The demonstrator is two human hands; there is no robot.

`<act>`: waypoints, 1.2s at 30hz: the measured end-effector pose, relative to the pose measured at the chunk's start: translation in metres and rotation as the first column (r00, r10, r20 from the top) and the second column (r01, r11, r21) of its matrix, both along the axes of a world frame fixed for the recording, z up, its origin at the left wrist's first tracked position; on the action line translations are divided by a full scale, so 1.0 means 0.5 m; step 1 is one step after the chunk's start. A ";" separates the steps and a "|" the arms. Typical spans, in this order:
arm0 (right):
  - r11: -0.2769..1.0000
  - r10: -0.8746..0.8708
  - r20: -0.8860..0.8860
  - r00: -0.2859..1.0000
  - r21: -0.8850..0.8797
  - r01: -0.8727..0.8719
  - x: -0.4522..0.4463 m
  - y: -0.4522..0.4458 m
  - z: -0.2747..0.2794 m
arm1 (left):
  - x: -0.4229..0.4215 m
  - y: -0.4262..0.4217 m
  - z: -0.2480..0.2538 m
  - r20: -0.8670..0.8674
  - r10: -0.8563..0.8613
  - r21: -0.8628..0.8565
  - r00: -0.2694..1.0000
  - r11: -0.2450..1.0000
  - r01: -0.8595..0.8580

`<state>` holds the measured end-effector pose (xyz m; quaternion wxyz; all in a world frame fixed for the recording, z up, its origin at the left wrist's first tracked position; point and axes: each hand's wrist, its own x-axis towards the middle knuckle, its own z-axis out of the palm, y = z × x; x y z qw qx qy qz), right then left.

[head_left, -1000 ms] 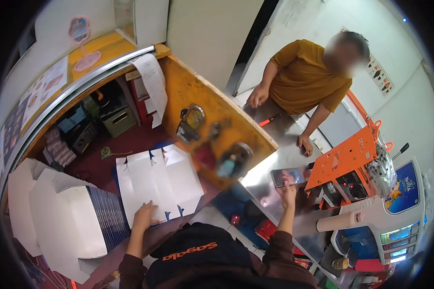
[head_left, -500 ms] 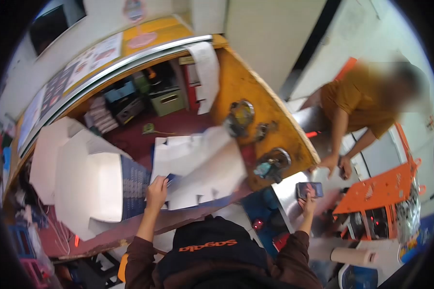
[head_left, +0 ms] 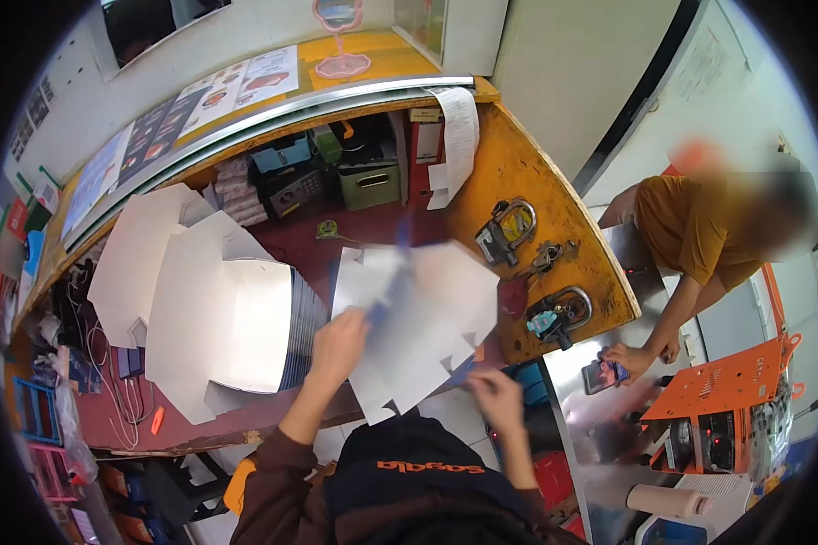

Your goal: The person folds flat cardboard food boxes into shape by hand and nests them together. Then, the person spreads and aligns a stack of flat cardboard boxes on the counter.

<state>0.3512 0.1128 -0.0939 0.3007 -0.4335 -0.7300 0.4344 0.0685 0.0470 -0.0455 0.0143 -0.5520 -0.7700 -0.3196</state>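
A white paperboard box blank [head_left: 427, 318] with notched edges and a blue underside lies on the counter, blurred on its left side. My left hand [head_left: 338, 347] is closed on its left edge, where a blue part shows. My right hand [head_left: 500, 400] is beside the blank's lower right corner, fingers loosely curled and nothing visible in them; contact with the corner is unclear. To the left is a stack of similar blanks [head_left: 264, 318], white inside with blue edges. A phone [head_left: 600, 376] rests on the metal table at right, under a co-worker's hand [head_left: 629, 361].
Padlocks [head_left: 559, 316] and keys [head_left: 545, 258] lie on the wooden ledge. A tape measure [head_left: 326, 229] and green box [head_left: 370, 186] are farther back. An orange machine [head_left: 720, 386] and pink bottle [head_left: 668, 500] stand at right. Cables [head_left: 123, 400] lie at left.
My right hand has let go of the phone and moved left to the blank. The phone is now under the co-worker's hand. My left hand still grips the blank's edge; the view has shifted.
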 end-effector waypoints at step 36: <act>0.864 -0.026 -0.800 0.599 -0.320 -0.389 -0.182 -0.067 0.224 | 0.039 -0.105 0.153 0.726 -0.617 0.677 0.305 0.718 -0.159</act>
